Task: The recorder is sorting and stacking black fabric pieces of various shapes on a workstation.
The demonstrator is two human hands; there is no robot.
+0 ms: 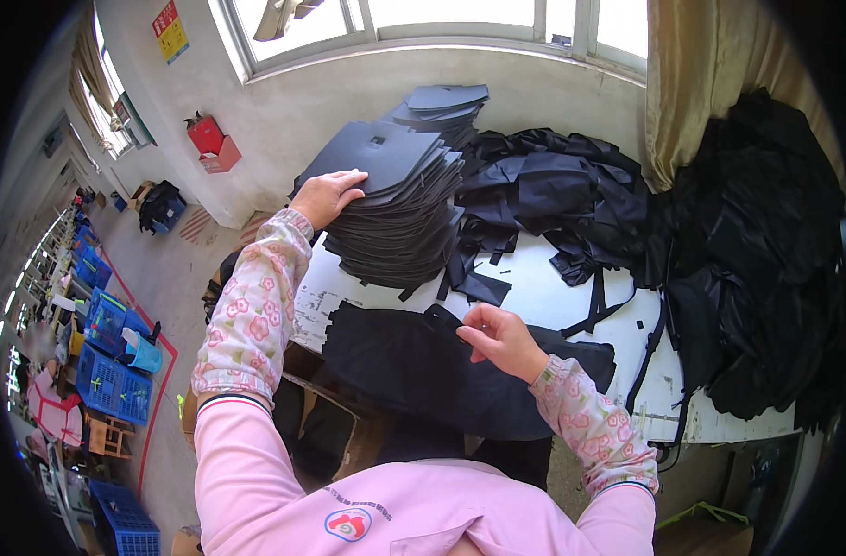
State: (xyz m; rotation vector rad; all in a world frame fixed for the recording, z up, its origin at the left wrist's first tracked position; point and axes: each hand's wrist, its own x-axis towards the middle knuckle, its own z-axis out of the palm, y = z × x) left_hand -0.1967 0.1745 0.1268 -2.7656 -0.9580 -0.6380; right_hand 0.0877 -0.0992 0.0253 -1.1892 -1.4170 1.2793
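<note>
My left hand [326, 197] lies on the near edge of the top sheet of a tall stack of dark grey panels [386, 236], fingers stretched out and thumb apart. The top panel [372, 153] has a small dark slot in it. A black fabric piece [395, 357] lies along the table's near edge, in front of me, and hangs over it. My right hand [502, 343] is closed in a pinch at a small black strap loop [441, 318] on the upper edge of this fabric. Its fingertips partly hide the spot they grip.
Behind the first stack stands another stack of grey panels [446, 97]. Heaped black fabric [562, 190] covers the back of the white table [534, 269], and a larger black pile [766, 259] rises at the right. Blue crates [113, 380] stand on the floor at left, near a seated person [52, 403].
</note>
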